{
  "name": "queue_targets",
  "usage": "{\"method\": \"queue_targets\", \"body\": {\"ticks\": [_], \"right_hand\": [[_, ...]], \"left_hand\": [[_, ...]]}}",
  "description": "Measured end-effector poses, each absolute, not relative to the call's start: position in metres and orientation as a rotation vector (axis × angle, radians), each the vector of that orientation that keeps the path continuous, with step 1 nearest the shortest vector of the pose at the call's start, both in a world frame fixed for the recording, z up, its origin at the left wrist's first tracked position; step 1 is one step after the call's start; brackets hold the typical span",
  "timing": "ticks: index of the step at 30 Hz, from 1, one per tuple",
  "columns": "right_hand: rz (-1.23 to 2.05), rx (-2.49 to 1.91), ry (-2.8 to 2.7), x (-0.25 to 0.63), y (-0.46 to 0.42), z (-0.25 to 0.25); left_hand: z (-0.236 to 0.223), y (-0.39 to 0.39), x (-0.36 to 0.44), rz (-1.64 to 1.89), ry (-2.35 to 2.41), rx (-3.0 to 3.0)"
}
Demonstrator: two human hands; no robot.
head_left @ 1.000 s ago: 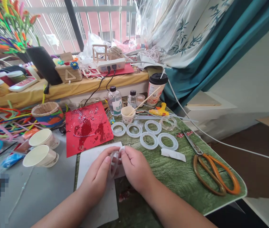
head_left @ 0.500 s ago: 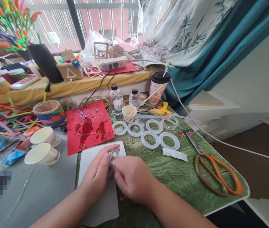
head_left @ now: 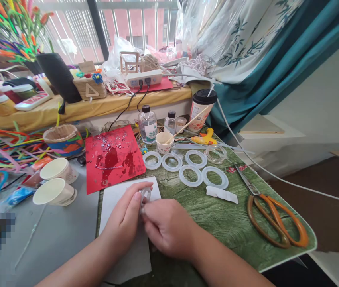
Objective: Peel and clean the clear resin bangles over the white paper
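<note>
At my 10 o'clock, two paper cups (head_left: 64,194) lean over the grey mat; a wide left elbow could roll one. The wet red sheet (head_left: 112,175) sits at 11, touching or nearly touching the white sheet (head_left: 112,197) under me, so drifting that way could pick up its wetness. My left hand (head_left: 124,219), fingers together and thumb bent in, holds the ring (head_left: 146,189) on edge; a loose grip could let it slip. My right hand (head_left: 169,231) is curled against it, what its fingertips pinch hidden. The small cup (head_left: 164,145) with its long stick (head_left: 187,125) stands at 1, tippable if snagged. Flat rings (head_left: 190,184) crowd 1 to 2. Open room lies at 3, before the scissors (head_left: 255,190) and the surface's (head_left: 235,235) rounded right edge.
</note>
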State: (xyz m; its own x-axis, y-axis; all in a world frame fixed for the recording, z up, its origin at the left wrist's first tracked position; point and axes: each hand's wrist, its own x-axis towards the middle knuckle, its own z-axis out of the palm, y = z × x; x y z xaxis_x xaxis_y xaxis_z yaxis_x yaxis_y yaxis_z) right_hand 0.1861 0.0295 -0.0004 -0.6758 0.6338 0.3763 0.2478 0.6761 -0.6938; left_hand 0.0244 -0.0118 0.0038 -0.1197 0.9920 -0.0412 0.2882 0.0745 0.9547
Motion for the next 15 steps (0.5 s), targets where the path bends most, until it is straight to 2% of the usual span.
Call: {"method": "queue_targets", "body": {"ticks": [3,7,11,15], "right_hand": [[0.834,-0.859,-2.191,0.1868,0.0291,-0.0009],[0.713,-0.566,-2.383,0.1886,0.0307,-0.0012],[0.664,-0.82,-2.292,0.1878,0.033,-0.0016],[0.568,-0.561,-2.452,0.1867,0.0315,-0.0011]], "left_hand": [[0.0051,-0.0112,0.0245,1.08,1.552,1.345],[0.0059,-0.0089,0.0241,1.072,1.559,1.349],[0.0054,-0.0077,0.0243,1.064,1.558,1.353],[0.0058,-0.0076,0.0242,1.049,1.575,1.332]]}}
